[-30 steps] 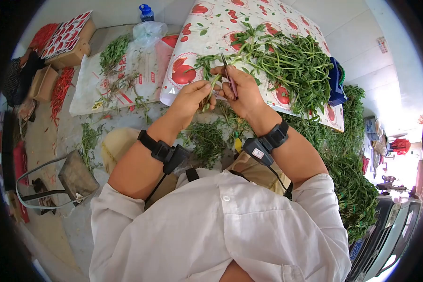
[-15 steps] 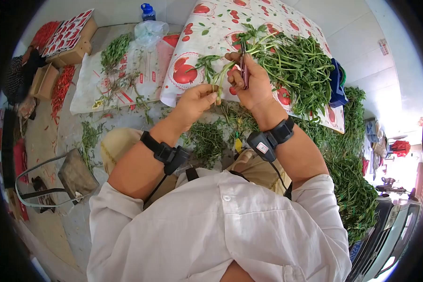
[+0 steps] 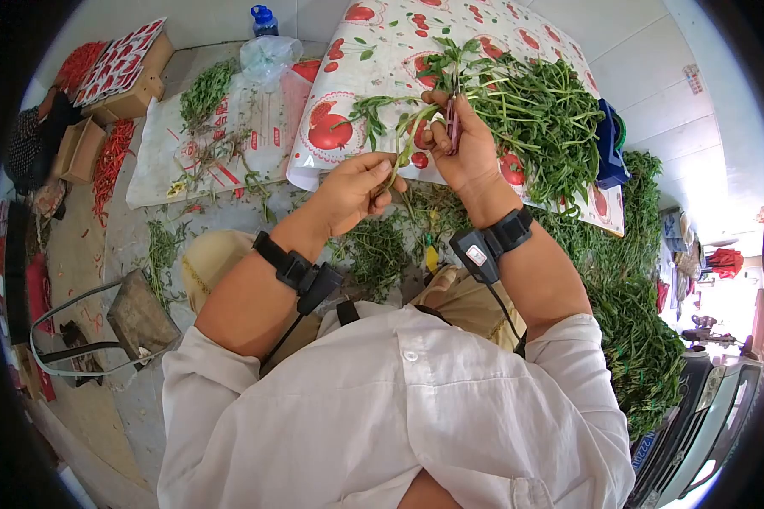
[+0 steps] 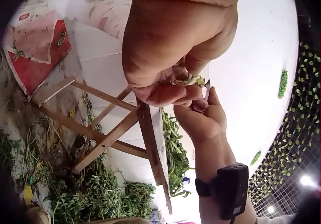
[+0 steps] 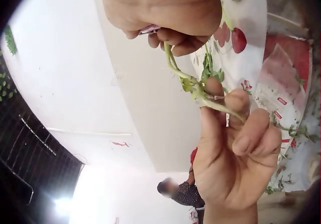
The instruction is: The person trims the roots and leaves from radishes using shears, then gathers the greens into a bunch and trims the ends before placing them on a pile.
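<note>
Low over the near edge of the table (image 3: 390, 72), my left hand (image 3: 356, 191) pinches the lower end of a leafy green stem (image 5: 175, 69) between thumb and fingers. My right hand (image 3: 468, 157) grips a small knife (image 3: 454, 131) with a pink handle; its narrow blade tip shows in the left wrist view. The stem's upper part runs up to the fingers of the right hand, and the right wrist view shows it bent between both hands. Beside the right hand, a heap of leafy greens (image 3: 539, 119) lies on the pomegranate-print tablecloth.
A blue container (image 3: 609, 144) stands at the heap's right. Cut greens (image 3: 378, 254) litter the floor below the hands, and a large green pile (image 3: 628, 322) lies at right. To the left are a white sack (image 3: 166, 161), red chillies (image 3: 113, 165) and a handled scoop-like box (image 3: 140, 314).
My right hand, with the knife, has moved up and to the right, away from the left hand. The left hand stays near the table edge, keeping its pinch on the stem.
</note>
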Demonstrator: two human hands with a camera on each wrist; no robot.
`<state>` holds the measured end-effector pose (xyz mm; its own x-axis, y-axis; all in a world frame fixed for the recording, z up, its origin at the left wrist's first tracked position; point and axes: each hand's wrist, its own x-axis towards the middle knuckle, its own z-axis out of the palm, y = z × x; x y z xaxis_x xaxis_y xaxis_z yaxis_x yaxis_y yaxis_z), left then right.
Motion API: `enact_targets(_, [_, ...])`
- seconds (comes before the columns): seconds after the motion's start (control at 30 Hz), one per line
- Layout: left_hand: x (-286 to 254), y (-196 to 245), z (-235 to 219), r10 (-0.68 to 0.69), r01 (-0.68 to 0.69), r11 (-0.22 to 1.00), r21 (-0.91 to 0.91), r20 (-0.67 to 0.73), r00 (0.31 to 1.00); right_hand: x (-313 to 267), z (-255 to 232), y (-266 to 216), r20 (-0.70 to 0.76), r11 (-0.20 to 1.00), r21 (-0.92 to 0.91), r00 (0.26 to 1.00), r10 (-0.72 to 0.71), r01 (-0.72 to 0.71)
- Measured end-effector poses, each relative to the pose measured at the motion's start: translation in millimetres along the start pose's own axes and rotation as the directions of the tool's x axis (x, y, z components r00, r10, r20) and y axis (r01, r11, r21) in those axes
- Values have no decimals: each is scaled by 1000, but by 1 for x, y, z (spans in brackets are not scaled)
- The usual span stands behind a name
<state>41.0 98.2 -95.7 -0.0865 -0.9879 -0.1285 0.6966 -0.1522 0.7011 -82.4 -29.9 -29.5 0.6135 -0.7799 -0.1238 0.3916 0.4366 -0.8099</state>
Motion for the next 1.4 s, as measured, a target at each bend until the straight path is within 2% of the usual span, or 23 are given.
enact_targets(0.03, [1, -1, -1, 0, 0, 1000, 1, 18, 1000, 0, -2, 1, 17, 1000, 10, 1000, 1, -1])
enact_targets(0.23, [3, -1, 2, 17, -12, 998, 68, -69, 998, 6, -15, 7, 104, 999, 47, 994, 8, -13])
enact_targets(0.3, [4, -1, 1, 69, -58, 993, 100, -111, 991, 5, -17, 6, 129, 999, 47, 992, 0, -6])
enact_targets(0.4, [7, -2, -2, 138, -127, 989, 76, -163, 977, 1, -21, 5, 116, 997, 13, 990, 79, -81])
enact_targets(0.5, [9, -2, -7, 175, -172, 985, 34, -212, 962, -15, -17, 0, 111, 1000, -12, 994, 10, -9])
enact_targets(0.6, [8, -2, -8, 191, -193, 981, 14, -234, 953, -30, -14, -2, 66, 987, -123, 993, -94, 102])
enact_targets(0.73, [7, -2, -5, 206, -211, 977, 4, -229, 951, -43, -11, 1, 35, 975, -196, 994, -104, 109])
enact_targets(0.9, [4, -1, 4, 161, -155, 987, 43, -204, 966, -34, -6, -5, 66, 899, -376, 974, -217, 225])
enact_targets(0.93, [3, -1, 5, 143, -138, 990, 40, -193, 971, -30, -6, -8, 63, 901, -374, 975, -213, 221])
enact_targets(1.03, [2, 2, 4, 113, -79, 980, 185, -181, 977, -19, -3, -15, 42, 909, -354, 975, -219, 219])
enact_targets(1.2, [3, 1, 3, 148, -96, 966, 240, -208, 967, -4, -1, -9, -5, 918, -294, 960, -279, 266])
enact_targets(1.33, [6, 1, 1, 200, -146, 966, 214, -258, 945, 4, -16, -6, -108, 920, -305, 951, -290, 245])
enact_targets(1.4, [7, 1, -1, 230, -179, 962, 206, -259, 938, -9, -22, -8, -66, 908, -328, 953, -297, 260])
